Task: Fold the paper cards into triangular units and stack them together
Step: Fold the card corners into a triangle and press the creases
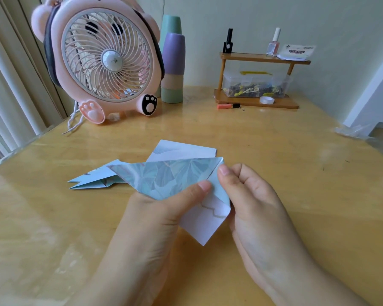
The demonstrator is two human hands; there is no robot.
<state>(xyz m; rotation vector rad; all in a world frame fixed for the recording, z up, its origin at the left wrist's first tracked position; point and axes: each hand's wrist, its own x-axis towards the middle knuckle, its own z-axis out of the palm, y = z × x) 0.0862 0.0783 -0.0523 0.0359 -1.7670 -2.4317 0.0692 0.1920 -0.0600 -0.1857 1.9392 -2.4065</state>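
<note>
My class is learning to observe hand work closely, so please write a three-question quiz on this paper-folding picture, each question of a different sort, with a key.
1. True or false: the left hand and the right hand both pinch the patterned paper card.
2. Multiple choice: the folded units already on the table lie
A. on the wooden shelf
B. left of the held card
C. under the pink fan
3. Fill in: the flat card lies ______ the held card, nearer the wall.

Key
1. True
2. B
3. behind
</note>
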